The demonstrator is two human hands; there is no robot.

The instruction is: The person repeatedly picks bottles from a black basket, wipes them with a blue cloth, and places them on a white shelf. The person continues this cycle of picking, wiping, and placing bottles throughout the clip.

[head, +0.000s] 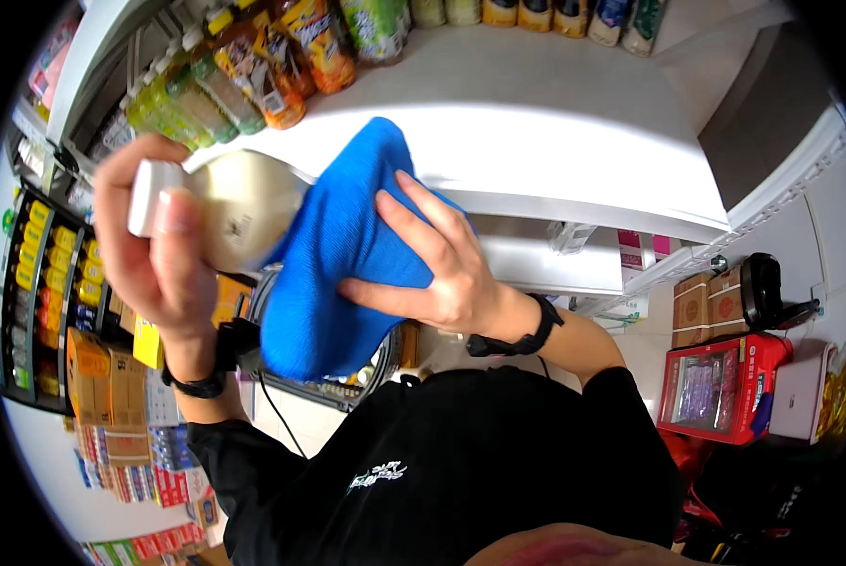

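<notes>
My left hand (161,247) grips a bottle (242,212) with pale cream contents by its white cap, with the bottle's body pointing right. A blue cloth (352,247) lies against the far end of the bottle and hides it. My right hand (430,262) is spread over the cloth, its fingers pressing into the folds. Both are held up in front of the edge of a white shelf (536,156).
Drink bottles (253,78) stand in rows at the shelf's left, and more jars and bottles (536,14) line its back. A lower shelf (543,258) lies beneath. Cardboard boxes (105,375) are stacked at left; a red box (713,389) stands at right.
</notes>
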